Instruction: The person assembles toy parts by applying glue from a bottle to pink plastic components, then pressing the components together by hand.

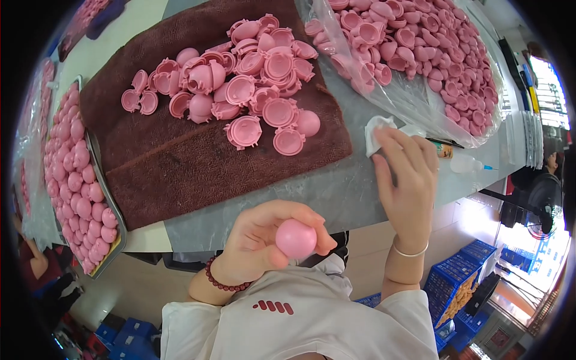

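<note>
Left hand (264, 237), low in the middle of the view, fingers and thumb curled shut around one round pink ball-shaped shell (296, 238), held out over the table edge, close to the white shirt (300, 318). One dark red bead bracelet (222, 281) on that wrist.

Right hand (408, 180), reaching up onto the table, fingers (396, 147) pressed flat on one white cloth (379, 132); fingers together, not clamped on the cloth but lying on it, thumb side hidden. One thin pale bangle (411, 252) on that wrist.

One brown towel (198, 162) spread across the table, on a clear plastic sheet (336, 198). On the towel, one loose heap of pink half shells (240, 90), roughly forty, too piled up for an exact count; some showing hollow insides, some domed backs. Two at the near edge of the heap lying open side up, just beside one domed piece.

One clear bag (420, 102) at upper right, mouth open, holding far more pink half shells, too many to count. One tray (108, 198) along the left side of the towel, packed with round pink shells in rows, several dozen, uncountable at the blurred rim. One small clear bottle (465, 163) lying just beyond the right hand, near the bag. Blue crates (462, 282) on the floor at lower right, at least two.
</note>
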### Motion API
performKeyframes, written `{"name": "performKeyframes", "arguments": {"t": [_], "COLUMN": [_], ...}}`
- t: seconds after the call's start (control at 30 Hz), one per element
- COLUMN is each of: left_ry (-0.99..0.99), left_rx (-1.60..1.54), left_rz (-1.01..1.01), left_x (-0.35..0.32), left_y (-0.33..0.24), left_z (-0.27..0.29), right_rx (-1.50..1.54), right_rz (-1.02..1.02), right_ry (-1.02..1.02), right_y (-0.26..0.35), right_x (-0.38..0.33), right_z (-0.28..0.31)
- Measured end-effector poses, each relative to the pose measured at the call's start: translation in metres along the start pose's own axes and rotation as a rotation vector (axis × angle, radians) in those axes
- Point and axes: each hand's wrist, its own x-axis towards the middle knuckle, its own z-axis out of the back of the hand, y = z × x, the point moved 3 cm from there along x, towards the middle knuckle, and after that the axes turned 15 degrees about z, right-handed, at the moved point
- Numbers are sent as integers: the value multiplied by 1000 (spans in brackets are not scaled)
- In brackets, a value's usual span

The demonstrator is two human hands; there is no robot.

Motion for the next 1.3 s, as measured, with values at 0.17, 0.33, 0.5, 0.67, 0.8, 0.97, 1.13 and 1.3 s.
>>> {"name": "performKeyframes", "arguments": {"t": [0.17, 0.33, 0.5, 0.67, 0.8, 0.97, 1.13, 1.3], "left_ry": [-121, 34, 0, -78, -113, -248, -197, -171], "left_rx": [147, -38, -76, 66, 82, 75, 62, 33], "left_rz": [16, 144, 43, 39, 101, 42, 77, 47], "left_x": [-2, -1, -3, -1, 3, 8, 7, -3], "left_y": [-4, -3, -2, 1, 5, -3, -2, -11], "left_z": [3, -3, 1, 1, 3, -5, -7, -7], "right_rx": [181, 773, 768, 591, 616, 1159, 55, 152], "right_rz": [32, 110, 304, 426, 524, 258, -87, -40], "right_ry": [-259, -414, -316, -363, -256, -435, -293, -97], "right_y": [3, 43, 73, 74, 74, 40, 2, 5], "right_x": [4, -1, 4, -6, -9, -25, -24, -5], "right_z": [8, 18, 11, 19, 22, 27, 13, -5]}}
